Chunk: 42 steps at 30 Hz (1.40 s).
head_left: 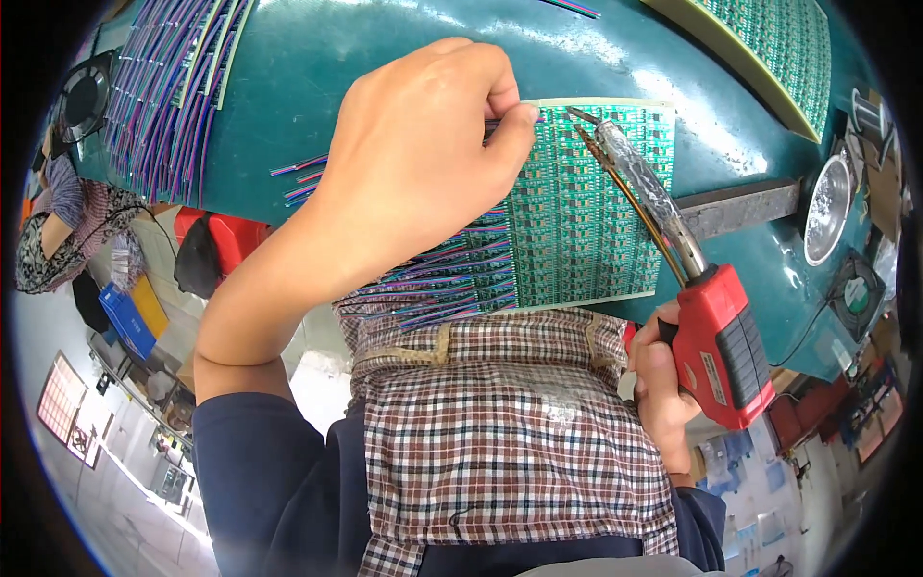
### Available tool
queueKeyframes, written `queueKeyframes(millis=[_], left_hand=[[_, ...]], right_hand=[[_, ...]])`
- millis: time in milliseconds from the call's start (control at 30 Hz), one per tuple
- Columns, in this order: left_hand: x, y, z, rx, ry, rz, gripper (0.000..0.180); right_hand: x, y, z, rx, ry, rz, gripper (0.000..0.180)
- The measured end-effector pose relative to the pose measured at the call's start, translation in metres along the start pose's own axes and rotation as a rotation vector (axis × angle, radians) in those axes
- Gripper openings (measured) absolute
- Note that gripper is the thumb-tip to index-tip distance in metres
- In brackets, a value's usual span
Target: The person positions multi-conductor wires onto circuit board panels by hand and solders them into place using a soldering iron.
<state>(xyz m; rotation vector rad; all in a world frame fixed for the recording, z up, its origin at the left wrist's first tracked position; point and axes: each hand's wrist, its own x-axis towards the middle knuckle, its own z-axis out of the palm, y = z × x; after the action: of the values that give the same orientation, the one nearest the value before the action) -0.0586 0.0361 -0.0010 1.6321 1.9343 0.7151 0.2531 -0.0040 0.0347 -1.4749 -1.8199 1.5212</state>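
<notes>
A green circuit board panel (pixel 586 212) with rows of small components lies on the table in front of me. Thin purple, blue and red wires (pixel 442 279) fan out from its left side, their ends overhanging my checked apron. My left hand (pixel 428 135) is closed at the panel's upper left, thumb and forefinger pinching thin wires whose tips are mostly hidden. In my right hand (pixel 663 394) is a red soldering gun (pixel 716 346), gripped by its handle. Its metal barrel slants up and left, with the tip over the panel's upper part, just right of my left fingertips.
A grey metal bar (pixel 740 207) lies right of the panel, near a round metal dish (pixel 828 210) and a solder spool (pixel 870 117). More board panels (pixel 769 58) stand at the far right. Wired boards (pixel 173 96) are piled at the far left beside a black fan (pixel 87 96).
</notes>
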Motion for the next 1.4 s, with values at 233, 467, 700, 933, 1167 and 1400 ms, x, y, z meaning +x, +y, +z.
queueKeyframes(millis=[233, 467, 700, 933, 1167, 1400], left_hand=[[0.001, -0.002, 0.003, 0.000, -0.002, 0.005, 0.021], [0.001, -0.001, 0.005, -0.009, 0.012, 0.012, 0.020], [0.000, -0.001, 0.007, 0.013, 0.025, 0.021, 0.018], [0.000, -0.001, 0.009, 0.016, 0.032, 0.029, 0.018], [0.000, 0.001, 0.008, 0.016, 0.018, 0.017, 0.020], [0.000, 0.008, 0.004, -0.071, -0.017, -0.078, 0.021]], right_hand=[[0.011, -0.004, 0.006, 0.050, -0.025, -0.033, 0.023], [0.014, -0.003, 0.006, 0.023, -0.054, -0.087, 0.018], [0.013, -0.010, 0.009, 0.013, -0.032, -0.014, 0.015], [0.019, -0.018, -0.009, -0.335, -0.143, -0.179, 0.013], [0.008, -0.014, -0.014, -0.361, -0.170, -0.152, 0.020], [0.011, -0.016, -0.012, -0.435, -0.166, -0.178, 0.018]])
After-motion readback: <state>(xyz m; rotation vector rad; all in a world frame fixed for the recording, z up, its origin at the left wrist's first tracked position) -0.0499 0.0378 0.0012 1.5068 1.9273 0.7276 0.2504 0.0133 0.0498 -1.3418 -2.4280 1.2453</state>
